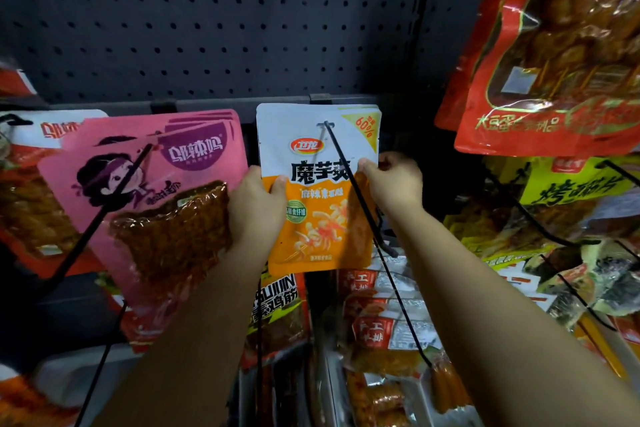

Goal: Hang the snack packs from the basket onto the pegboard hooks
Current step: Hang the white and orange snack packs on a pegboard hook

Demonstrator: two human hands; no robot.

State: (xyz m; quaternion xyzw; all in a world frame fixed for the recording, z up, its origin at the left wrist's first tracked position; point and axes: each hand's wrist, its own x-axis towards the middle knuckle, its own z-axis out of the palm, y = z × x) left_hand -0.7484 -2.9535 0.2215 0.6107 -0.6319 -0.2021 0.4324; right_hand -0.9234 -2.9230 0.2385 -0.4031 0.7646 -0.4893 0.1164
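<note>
A white-and-orange snack pack (317,204) hangs flat against the dark pegboard (214,17). The black hook (349,184) passes through the hole near its top. My left hand (256,208) grips the pack's left edge with the thumb on its front. My right hand (391,180) pinches the right edge at the same height. The hook's long rod runs down toward me across the pack's right side. No basket is in view.
Pink snack packs (145,184) hang on a hook just left. Large red packs (554,55) hang upper right, yellow packs (571,211) below them. More packs (381,322) hang on lower hooks under my arms, with black rods sticking out toward me.
</note>
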